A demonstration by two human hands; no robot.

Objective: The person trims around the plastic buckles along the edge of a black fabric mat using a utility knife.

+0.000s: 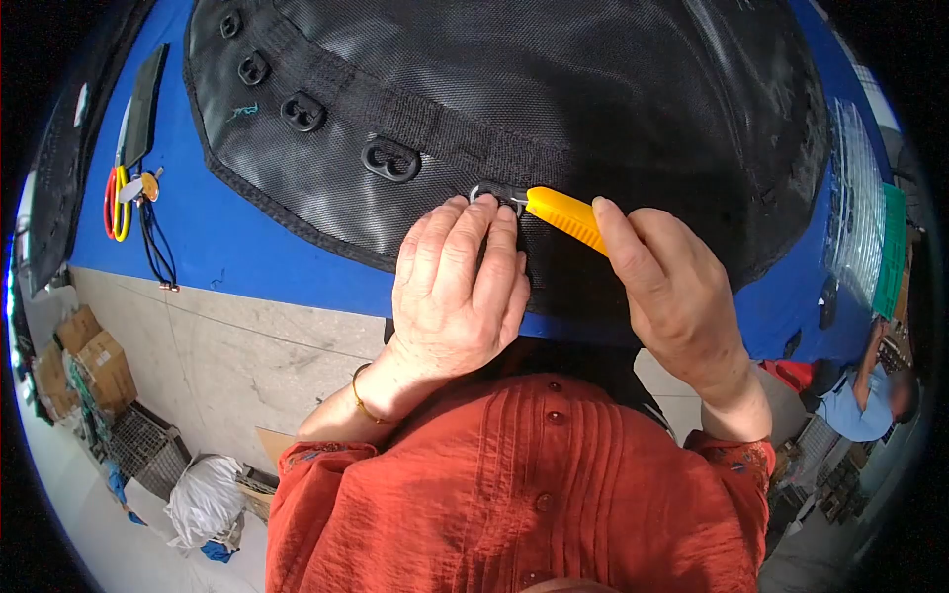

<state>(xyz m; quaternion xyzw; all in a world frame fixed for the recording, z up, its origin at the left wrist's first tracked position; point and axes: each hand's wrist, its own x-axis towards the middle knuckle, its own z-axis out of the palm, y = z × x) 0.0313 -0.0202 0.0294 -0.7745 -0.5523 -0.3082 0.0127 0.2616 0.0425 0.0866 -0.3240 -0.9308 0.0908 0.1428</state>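
Observation:
A sheet of black woven fabric (554, 79) with a sewn webbing strip (395, 104) lies before me. Along the strip run several black plastic two-hole fittings, one of them a fitting (390, 159) left of my hands. My left hand (457, 282) lies on the fabric, fingers stretched out, their tips pressing beside another fitting (499, 188) with a pale curved edge. In my right hand (672, 282) is a yellow-handled utility knife (565, 215). Its metal tip points left and meets that fitting near my left fingertips. The fingertips partly hide the contact.
Under the fabric is a blue table (287, 306). Scissors (121, 203) with red and yellow handles lie at its left, near a black cord (156, 247). Clear plastic strips (855, 198) and a green piece (892, 252) are at right. A person in blue (858, 405) is beyond the table.

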